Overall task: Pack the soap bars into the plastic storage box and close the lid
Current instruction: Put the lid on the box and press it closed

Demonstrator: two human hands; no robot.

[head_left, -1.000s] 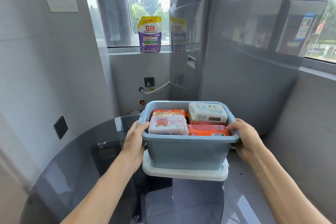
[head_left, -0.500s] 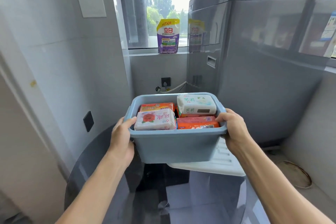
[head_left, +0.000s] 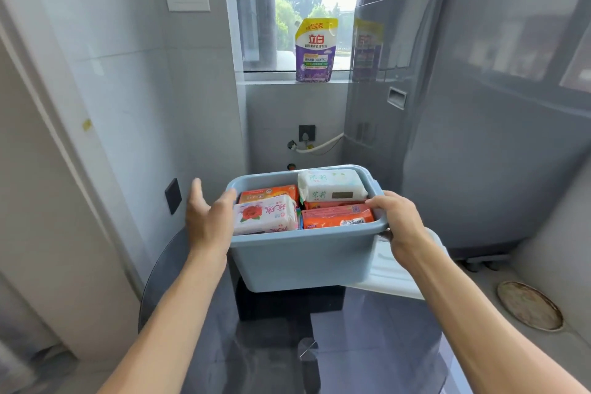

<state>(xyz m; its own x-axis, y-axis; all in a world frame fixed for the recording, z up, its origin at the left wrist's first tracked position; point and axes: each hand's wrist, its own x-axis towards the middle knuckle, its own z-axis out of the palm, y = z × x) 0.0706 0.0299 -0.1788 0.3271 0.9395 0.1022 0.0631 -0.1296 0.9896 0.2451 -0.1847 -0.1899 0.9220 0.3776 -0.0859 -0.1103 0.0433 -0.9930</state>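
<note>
The blue plastic storage box (head_left: 303,262) sits low in the middle of the view, above the dark glass table (head_left: 367,345). It holds several wrapped soap bars: a white rose-printed bar (head_left: 263,217), a white and green bar (head_left: 331,185) and orange bars (head_left: 335,217). My right hand (head_left: 396,221) grips the box's right rim. At the left end, my left hand (head_left: 208,217) has its fingers spread apart, with only the thumb on the rim. The white lid (head_left: 393,275) lies on the table, under and to the right of the box. I cannot tell whether the box touches the table.
A grey washing machine (head_left: 479,121) stands close on the right. A purple detergent pouch (head_left: 315,51) stands on the window sill. Tiled wall with a dark socket (head_left: 173,196) is on the left. A round drain cover (head_left: 529,305) is on the floor at right.
The box has moved left off the lid, which now lies uncovered at the right. My left hand has loosened from its grip and its fingers have spread. The view has turned left.
</note>
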